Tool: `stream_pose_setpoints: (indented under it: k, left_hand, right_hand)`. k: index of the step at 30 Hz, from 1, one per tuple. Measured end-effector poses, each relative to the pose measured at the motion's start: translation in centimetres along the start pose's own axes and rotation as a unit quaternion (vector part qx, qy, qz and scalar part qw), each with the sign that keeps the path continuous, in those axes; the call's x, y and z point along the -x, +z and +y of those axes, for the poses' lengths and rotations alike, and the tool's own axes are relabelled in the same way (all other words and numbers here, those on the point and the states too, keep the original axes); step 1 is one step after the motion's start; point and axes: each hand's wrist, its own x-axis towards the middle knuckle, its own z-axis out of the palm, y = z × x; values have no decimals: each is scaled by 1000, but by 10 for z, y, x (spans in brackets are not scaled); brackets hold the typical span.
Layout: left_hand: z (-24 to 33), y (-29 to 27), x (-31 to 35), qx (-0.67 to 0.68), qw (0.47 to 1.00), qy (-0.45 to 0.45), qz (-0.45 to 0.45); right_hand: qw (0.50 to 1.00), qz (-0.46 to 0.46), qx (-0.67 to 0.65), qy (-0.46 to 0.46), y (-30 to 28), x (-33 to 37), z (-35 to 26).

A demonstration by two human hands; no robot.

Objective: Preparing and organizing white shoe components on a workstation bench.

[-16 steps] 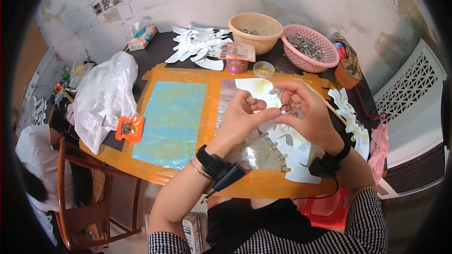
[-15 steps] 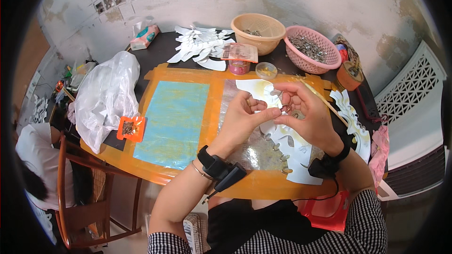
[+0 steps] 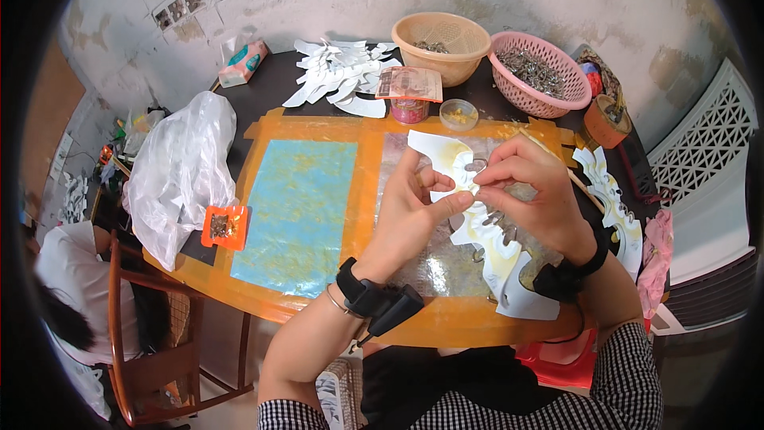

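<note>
A long white cut-out card shape with yellow shading (image 3: 477, 231) lies over the silvery foil panel (image 3: 434, 263) on the orange-taped surface (image 3: 370, 183), running from near the top of that panel down to its lower right corner. Both hands work at its upper part. The left hand (image 3: 410, 211) has its fingers closed, thumb pressed against the card's edge from the left of the panel. The right hand (image 3: 529, 195) comes in from the right, its fingers pinched shut on a small metal piece at the card's edge; what exactly that piece is cannot be made out. Each wrist carries a black band.

Against the frame half a second before, the two hands sit in much the same place over the panel, the fingertips drawn a little closer together at the card; nothing else on the surface has shifted.

Left of the foil panel lies a blue panel (image 3: 298, 219), and further left a small orange tray (image 3: 223, 227) just beside a crumpled clear plastic bag (image 3: 183, 175). Above the panel stand a small round clear tub (image 3: 459, 114) and a pink pot under a paper slip (image 3: 410, 103); beyond them a pile of white cut-outs (image 3: 338, 72), a beige basket (image 3: 442, 46) and a pink basket (image 3: 541, 72) of metal bits. More shaded cut-outs (image 3: 609, 195) lie right of the panel.
</note>
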Motion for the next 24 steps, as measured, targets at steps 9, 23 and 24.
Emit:
stream_pose_setpoints:
  k: [9, 23, 24]
  left_hand:
    - [5, 6, 5, 39, 999, 8, -11]
    - [7, 4, 5, 136, 985, -99, -35]
    - [7, 1, 4, 132, 984, -110, -50]
  right_hand:
    - [967, 8, -207, 151, 13, 7, -4]
    - [887, 36, -396, 237, 17, 8, 1]
    - [886, 37, -396, 239, 16, 7, 3]
